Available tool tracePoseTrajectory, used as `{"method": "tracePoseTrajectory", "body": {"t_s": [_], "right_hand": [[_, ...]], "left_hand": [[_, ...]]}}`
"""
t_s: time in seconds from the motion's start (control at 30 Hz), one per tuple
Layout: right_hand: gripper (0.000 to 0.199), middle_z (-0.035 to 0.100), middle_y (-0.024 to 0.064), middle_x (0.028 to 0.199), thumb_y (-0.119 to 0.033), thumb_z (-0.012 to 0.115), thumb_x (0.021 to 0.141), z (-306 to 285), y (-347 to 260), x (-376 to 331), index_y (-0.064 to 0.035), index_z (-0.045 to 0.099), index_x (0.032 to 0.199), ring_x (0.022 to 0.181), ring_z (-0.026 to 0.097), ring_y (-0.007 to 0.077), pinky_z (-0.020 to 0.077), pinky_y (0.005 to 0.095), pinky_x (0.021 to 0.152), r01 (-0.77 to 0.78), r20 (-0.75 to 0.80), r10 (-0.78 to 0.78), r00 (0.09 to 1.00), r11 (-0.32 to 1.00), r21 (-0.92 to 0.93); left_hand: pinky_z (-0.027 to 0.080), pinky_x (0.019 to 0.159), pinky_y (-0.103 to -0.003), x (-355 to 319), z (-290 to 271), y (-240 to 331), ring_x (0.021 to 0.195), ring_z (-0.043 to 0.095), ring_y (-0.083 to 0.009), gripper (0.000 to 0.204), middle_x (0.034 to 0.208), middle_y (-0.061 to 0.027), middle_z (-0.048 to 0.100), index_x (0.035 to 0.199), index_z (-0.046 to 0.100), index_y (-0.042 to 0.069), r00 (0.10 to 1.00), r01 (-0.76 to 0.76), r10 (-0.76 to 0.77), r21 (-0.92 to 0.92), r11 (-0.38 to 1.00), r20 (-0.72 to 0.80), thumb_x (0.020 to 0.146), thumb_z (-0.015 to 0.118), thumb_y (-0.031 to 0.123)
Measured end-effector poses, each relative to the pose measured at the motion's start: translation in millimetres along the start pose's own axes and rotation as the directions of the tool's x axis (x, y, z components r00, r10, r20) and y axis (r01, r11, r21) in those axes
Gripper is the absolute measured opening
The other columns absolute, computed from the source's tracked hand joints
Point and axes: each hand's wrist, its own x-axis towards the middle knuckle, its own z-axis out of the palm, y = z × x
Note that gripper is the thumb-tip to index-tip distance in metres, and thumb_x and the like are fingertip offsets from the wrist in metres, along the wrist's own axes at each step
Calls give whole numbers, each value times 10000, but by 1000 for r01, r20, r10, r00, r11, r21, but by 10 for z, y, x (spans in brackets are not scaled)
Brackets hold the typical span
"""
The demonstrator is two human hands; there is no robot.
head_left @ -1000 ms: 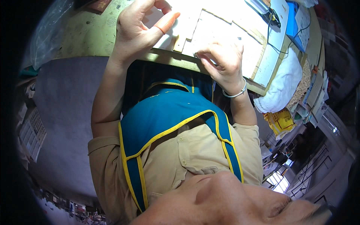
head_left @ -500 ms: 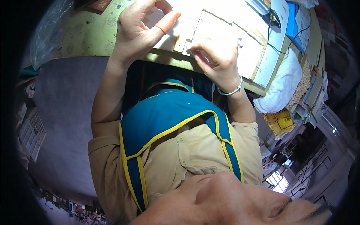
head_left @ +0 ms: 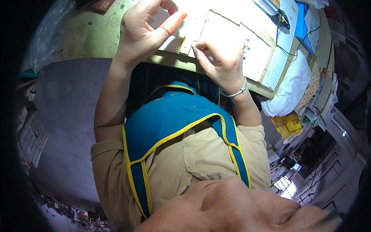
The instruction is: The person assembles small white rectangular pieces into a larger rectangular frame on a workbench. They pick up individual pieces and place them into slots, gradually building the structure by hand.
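My left hand [head_left: 141, 36] is raised over the left part of the brightly lit work surface, its upper part cut off by the frame. Its thumb, with an orange covering, and bent index finger come close together. Anything held at their tips is lost in the glare. My right hand [head_left: 222, 60] rests low over a white board [head_left: 222, 29] with thin wooden strips along its edges. Its fingers curl in with the thumb against them, and whatever they grip is hidden. Small dark bits [head_left: 247, 44] lie on the board beside its knuckles.
A silver lamp-like tool [head_left: 266, 7] with a black cable lies at the far right, next to a blue box [head_left: 303, 29]. White cloth [head_left: 290, 89] and a yellow bag [head_left: 288, 125] sit at the bench's right edge. Clear plastic [head_left: 48, 38] hangs at the left, near the green bench top [head_left: 92, 34].
My right hand has shifted slightly to the left, uncovering more of the small dark bits. The left hand stays where it was.
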Motion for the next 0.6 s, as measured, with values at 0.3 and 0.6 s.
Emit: {"method": "tracePoseTrajectory", "body": {"t_s": [0.3,0.6], "right_hand": [[158,647,-49,651,-292,797,904,49,69,3,-222,766,1042,648,598,131,365,400,869,36,-27,-37,999,999,-20],[122,721,39,799,-93,825,844,-539,312,-154,-53,789,953,743,656,161,479,309,667,-154,-114,151,982,988,-17]], "left_hand": [[538,695,-240,-40,23,-17,799,656,-78,212,904,-16,692,1074,693,-9,996,90,-93,-144,985,-12,884,724,-99],[554,727,-264,-66,18,-47,842,673,-112,303,956,-41,693,1135,670,-13,995,96,-99,-77,992,-32,858,758,-100]]}}
